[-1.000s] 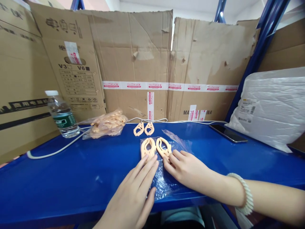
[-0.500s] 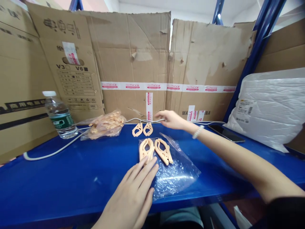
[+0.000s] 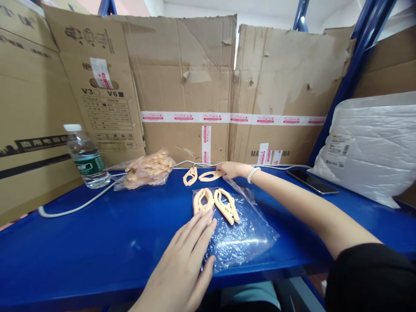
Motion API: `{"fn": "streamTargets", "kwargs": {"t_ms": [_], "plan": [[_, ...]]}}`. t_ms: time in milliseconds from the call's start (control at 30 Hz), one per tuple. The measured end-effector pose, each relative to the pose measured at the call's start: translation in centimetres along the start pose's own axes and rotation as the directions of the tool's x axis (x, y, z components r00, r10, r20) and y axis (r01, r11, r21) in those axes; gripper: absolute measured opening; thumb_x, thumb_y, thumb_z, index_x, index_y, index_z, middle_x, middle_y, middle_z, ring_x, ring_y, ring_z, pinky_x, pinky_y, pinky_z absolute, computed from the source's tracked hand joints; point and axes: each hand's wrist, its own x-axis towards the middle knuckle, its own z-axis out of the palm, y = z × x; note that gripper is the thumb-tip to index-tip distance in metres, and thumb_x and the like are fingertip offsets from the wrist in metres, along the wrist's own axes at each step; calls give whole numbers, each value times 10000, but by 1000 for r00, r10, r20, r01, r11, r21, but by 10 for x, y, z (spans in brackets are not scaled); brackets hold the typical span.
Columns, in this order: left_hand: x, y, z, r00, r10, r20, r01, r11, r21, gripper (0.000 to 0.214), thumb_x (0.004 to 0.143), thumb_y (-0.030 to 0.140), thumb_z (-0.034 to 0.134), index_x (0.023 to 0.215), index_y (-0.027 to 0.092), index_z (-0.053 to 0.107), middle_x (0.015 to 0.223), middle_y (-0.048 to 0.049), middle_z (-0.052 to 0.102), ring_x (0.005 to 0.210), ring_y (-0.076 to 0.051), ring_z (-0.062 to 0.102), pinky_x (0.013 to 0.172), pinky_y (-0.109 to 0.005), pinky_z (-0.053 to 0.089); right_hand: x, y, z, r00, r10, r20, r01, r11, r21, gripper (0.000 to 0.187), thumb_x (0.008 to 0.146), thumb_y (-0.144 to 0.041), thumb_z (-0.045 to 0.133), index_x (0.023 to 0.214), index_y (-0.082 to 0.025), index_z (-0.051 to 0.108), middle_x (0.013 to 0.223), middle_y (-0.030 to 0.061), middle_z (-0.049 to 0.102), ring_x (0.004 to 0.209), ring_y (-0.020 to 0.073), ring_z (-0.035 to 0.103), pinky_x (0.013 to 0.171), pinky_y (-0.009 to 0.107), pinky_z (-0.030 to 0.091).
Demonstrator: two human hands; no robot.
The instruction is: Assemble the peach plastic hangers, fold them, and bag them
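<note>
My right hand (image 3: 234, 170) reaches to the back of the blue shelf, its fingers closed on the end of a beige folding hanger (image 3: 206, 177) that lies turned sideways. Just left of it lies another folded hanger (image 3: 186, 180). Nearer to me a clear plastic bag (image 3: 250, 245) lies flat, with a folded hanger (image 3: 196, 200) on its left part and one more hanger (image 3: 218, 200) beside that. My left hand (image 3: 178, 260) is stretched out flat, fingertips resting on the lower end of the left hanger and the bag's edge.
A plastic bag full of beige hangers (image 3: 151, 169) sits at the back left, near a water bottle (image 3: 89, 162). A white cable (image 3: 78, 208) runs along the back. At right are a phone (image 3: 312, 182) and a white wrapped package (image 3: 373, 147). Cardboard (image 3: 185, 95) walls the back.
My right hand has come down onto the right-hand back hanger and taken hold of it; that hanger has turned from upright to sideways. My left hand stays in place.
</note>
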Motion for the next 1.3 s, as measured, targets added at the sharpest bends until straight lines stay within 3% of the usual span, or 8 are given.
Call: {"fn": "streamTargets", "kwargs": {"t_ms": [167,367,467,633,700,833,967,1300], "plan": [[1,-1,0,1000,6,-20,-6,1000,-3,592,904,232,482,1468,180,310,1514,-101,360,1364,-288,380,1042,-426,467,-49,-3,-5,997,38,-65,-37,999,10,251,922,-153,419,1068,-104,617,1048,154,639,877,201,624,787,298,451],[1,-1,1,1000,9,-23,-8,1000,6,578,905,249,481,1460,194,329,1483,-94,415,1348,-283,406,1031,-423,477,-113,-20,-32,936,91,-339,-61,993,99,259,965,-197,379,1055,-129,612,992,118,668,894,191,627,802,300,464],[0,-1,1,1000,16,-15,-16,1000,24,579,907,255,477,1461,186,323,1488,-91,408,1350,-280,404,1026,-428,483,-148,-38,-52,829,165,-534,-104,984,142,257,972,-223,369,1062,-137,594,935,96,682,822,184,637,744,303,483],[-1,-1,0,1000,2,6,-2,1000,-2,579,910,258,480,1463,192,320,1503,-87,384,1360,-276,389,1044,-428,464,-201,-89,-81,541,217,-812,-193,972,131,178,956,-281,468,1047,-199,597,860,35,689,694,155,644,624,260,493],[-1,0,1,1000,-10,13,10,1000,-19,579,910,261,485,1462,191,322,1505,-86,381,1364,-278,383,1054,-429,455,-218,-116,-87,494,154,-856,-208,977,55,153,944,-275,496,1048,-238,602,869,23,692,706,163,652,624,263,508],[0,1,2,999,-43,27,43,999,-20,607,916,267,480,1480,177,273,1514,-98,361,1373,-276,366,1061,-433,445,-235,-166,-87,599,-55,-799,-117,981,-155,229,968,-275,423,1097,-251,610,821,54,687,689,197,635,580,302,515],[0,1,2,997,-68,26,69,997,-38,663,920,265,465,1507,152,176,1552,-121,270,1397,-275,320,1083,-430,420,-224,-187,-72,686,-304,-661,17,915,-403,336,928,-111,340,1078,-135,640,703,96,657,614,223,584,557,357,502],[0,1,3,999,-43,-11,43,999,-25,649,913,261,473,1499,144,220,1542,-120,296,1383,-278,348,1075,-407,437,-167,-168,-5,750,-328,-574,-13,861,-509,239,875,-20,461,1035,34,630,735,127,618,628,197,555,519,339,483]]}}
